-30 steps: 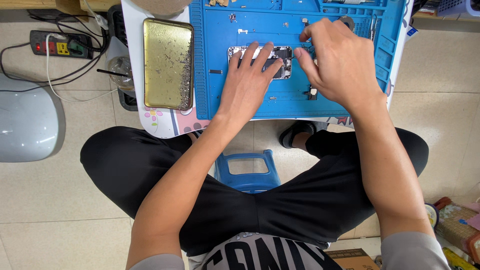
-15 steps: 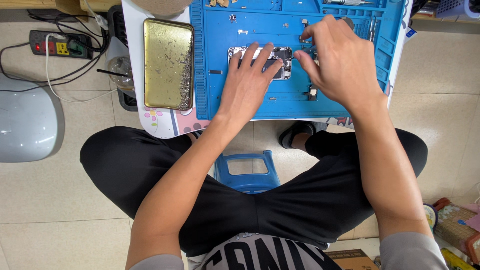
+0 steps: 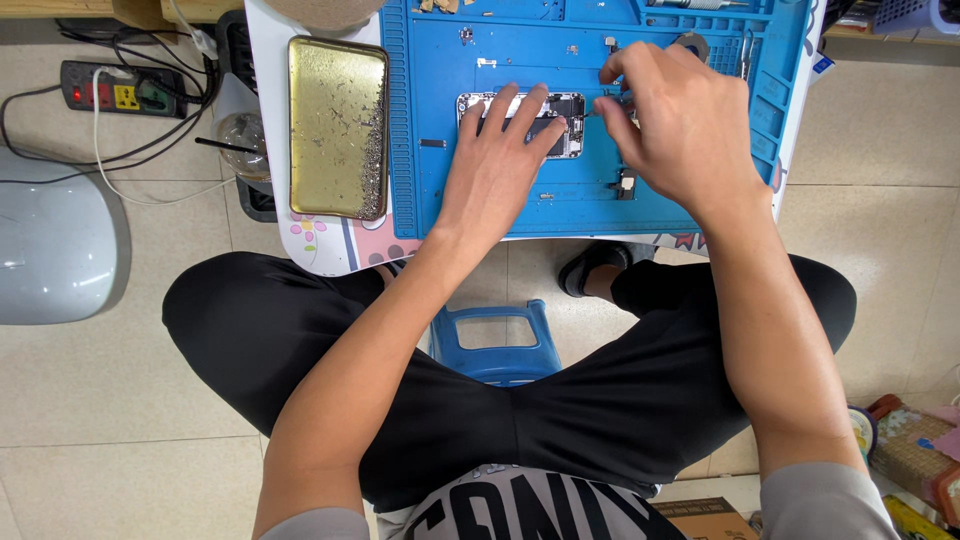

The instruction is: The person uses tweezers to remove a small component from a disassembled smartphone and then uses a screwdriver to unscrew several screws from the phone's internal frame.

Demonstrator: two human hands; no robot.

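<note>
An opened phone (image 3: 562, 110) with its inner parts showing lies on a blue work mat (image 3: 520, 60) on a small low table. My left hand (image 3: 497, 165) rests flat on the phone, fingers spread over its left half, pressing it down. My right hand (image 3: 680, 125) hovers just right of the phone with thumb and forefinger pinched together near its right end; whatever small thing they pinch is too small to make out. A few small loose parts (image 3: 627, 183) lie on the mat below my right hand.
A gold metal tray (image 3: 338, 125) sits left of the mat. A power strip (image 3: 120, 92) with cables lies on the floor at far left, beside a grey rounded object (image 3: 50, 250). A blue plastic stool (image 3: 490, 345) stands between my legs. Boxes sit at bottom right.
My right hand has shifted slightly, its pinched fingers drawing closer to the phone's right end. My left hand stays flat on the phone.
</note>
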